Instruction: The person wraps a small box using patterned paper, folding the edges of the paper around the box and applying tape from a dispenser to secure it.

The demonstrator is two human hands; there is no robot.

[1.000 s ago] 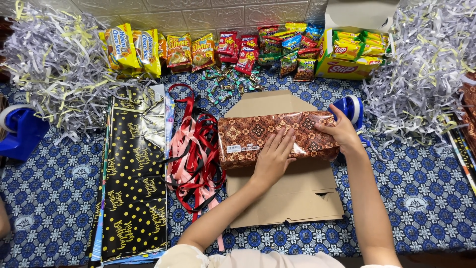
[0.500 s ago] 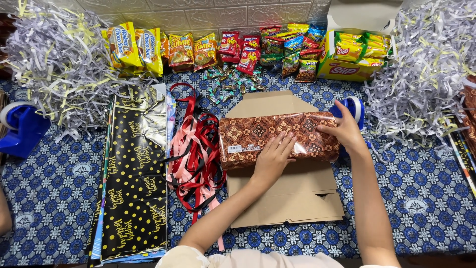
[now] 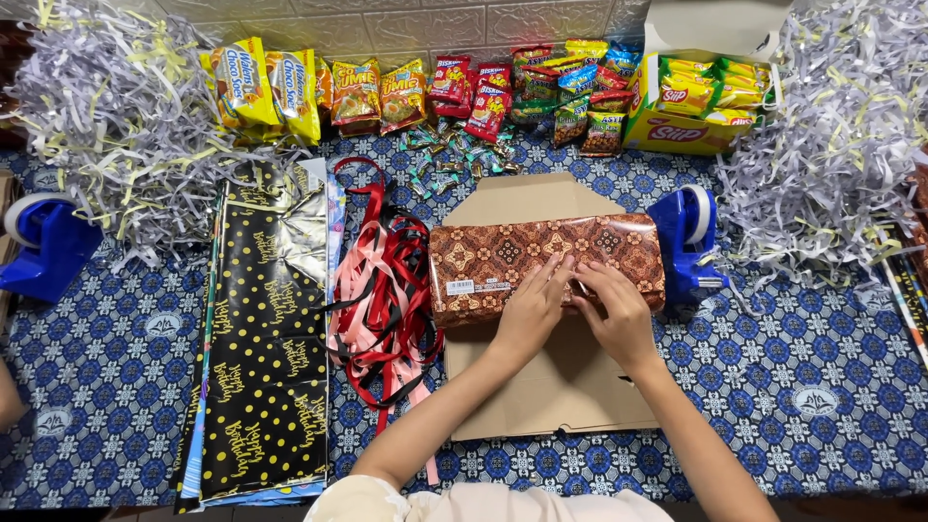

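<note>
A box wrapped in brown patterned paper [image 3: 503, 256] lies across a flat brown cardboard sheet [image 3: 551, 387] on the blue patterned tablecloth. My left hand [image 3: 530, 309] presses flat on the front face of the wrapped box, fingers spread. My right hand [image 3: 614, 307] rests beside it on the same face, fingers bent against the paper. A blue tape dispenser [image 3: 684, 242] stands just right of the box.
Red, pink and black ribbons [image 3: 382, 290] lie left of the box, then black dotted gift-wrap sheets [image 3: 256, 358]. Snack packets [image 3: 464, 87] line the back, with a yellow open carton [image 3: 710, 97]. Shredded paper piles [image 3: 106, 126] sit at both back corners. Another blue dispenser [image 3: 43, 242] is far left.
My right hand has come from the box's right end, near the tape dispenser, to the front face beside my left hand. The left hand stayed on the box.
</note>
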